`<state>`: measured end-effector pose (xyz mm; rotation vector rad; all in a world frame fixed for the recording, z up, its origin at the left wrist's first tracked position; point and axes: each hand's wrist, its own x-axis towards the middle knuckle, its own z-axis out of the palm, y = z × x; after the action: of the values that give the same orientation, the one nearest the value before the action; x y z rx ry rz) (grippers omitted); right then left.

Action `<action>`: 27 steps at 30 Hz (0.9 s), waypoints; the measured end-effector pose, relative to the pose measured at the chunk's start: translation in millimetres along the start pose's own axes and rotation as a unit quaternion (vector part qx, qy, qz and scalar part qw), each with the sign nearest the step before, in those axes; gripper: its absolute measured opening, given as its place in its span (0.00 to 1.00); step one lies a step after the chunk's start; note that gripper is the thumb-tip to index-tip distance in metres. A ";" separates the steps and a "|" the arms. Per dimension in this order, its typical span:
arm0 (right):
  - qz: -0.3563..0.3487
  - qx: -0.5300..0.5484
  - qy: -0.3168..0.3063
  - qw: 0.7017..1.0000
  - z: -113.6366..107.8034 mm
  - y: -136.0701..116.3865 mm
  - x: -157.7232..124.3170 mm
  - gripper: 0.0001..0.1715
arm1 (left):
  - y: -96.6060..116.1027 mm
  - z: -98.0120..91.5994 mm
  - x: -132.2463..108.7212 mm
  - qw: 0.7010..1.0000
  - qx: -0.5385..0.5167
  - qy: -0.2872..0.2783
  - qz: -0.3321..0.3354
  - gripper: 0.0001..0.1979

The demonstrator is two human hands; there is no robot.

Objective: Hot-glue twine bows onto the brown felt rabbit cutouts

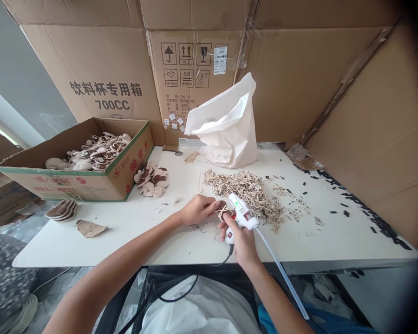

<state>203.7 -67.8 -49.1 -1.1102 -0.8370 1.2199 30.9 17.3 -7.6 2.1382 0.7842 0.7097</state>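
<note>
On my feed, the left hand [198, 209] sits low in the middle of the frame, its fingers [212, 205] pressed together and pinching a small round brown piece of soft-looking material [223, 206]. A tan knotted strand [222, 213] lies across that piece. The right hand [239, 243] is closed around the grip of a white plastic hot-glue gun [242, 214] with a red switch, and the gun's front end sits just beside the brown piece. A long translucent glue stick [282, 273] runs from the back of the gun toward the lower right, and a black cord [227, 256] drops from the handle.

Both hands work over a white table [55, 250]. Just behind them, at centre right, lies a loose heap of tan curled strips [244, 191]. A crumpled white paper bag [226, 125] stands beyond it, against tall brown cardboard sheets [195, 69]. At the upper left, an open cardboard box [125, 171] holds many brown-and-cream mushroom-shaped pieces [97, 153], and a smaller cluster of them [152, 182] lies beside the box. Further left are a stack of brown rounded pieces [61, 210] and a torn cardboard scrap [90, 228]. Small black scraps [344, 213] dot the table's right side.
</note>
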 end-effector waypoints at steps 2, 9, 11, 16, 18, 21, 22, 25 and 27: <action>0.002 -0.001 0.001 1.000 0.0 0.2 0.0 0.21 | 0.1 -0.1 0.1 1.000 0.003 0.002 0.000 0.29; -0.005 0.000 0.004 1.000 0.6 -0.2 -0.2 0.21 | 4.4 -1.3 -2.3 0.999 -0.045 -0.008 -0.008 0.31; -0.005 0.000 0.005 1.000 0.6 -0.3 -0.2 0.21 | 5.2 -2.0 -3.3 0.998 -0.054 -0.014 -0.013 0.31; -0.007 0.005 0.000 1.000 0.4 0.2 0.0 0.20 | 4.9 -3.3 -3.4 0.999 -0.052 -0.014 0.007 0.27; -0.004 0.008 0.003 1.000 0.3 0.6 0.1 0.20 | 3.9 -3.0 -2.6 0.999 -0.037 -0.010 0.016 0.26; -0.004 0.007 0.004 1.000 0.3 0.9 0.2 0.20 | 2.5 -1.8 -1.3 1.000 -0.014 -0.002 0.021 0.25; -0.004 0.005 0.003 1.000 0.3 0.9 0.3 0.20 | 2.2 -1.4 -0.8 1.000 -0.010 0.000 0.019 0.25; -0.004 0.003 0.003 1.000 0.3 0.8 0.3 0.20 | 1.9 -0.5 0.3 1.000 -0.003 0.003 0.010 0.24; -0.003 0.003 0.004 1.000 0.4 0.8 0.2 0.20 | 2.2 -0.4 0.5 1.000 0.001 0.004 0.007 0.24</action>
<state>203.2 -67.5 -49.7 -1.1066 -0.8279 1.2120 31.6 16.6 -5.6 2.1456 0.7762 0.7251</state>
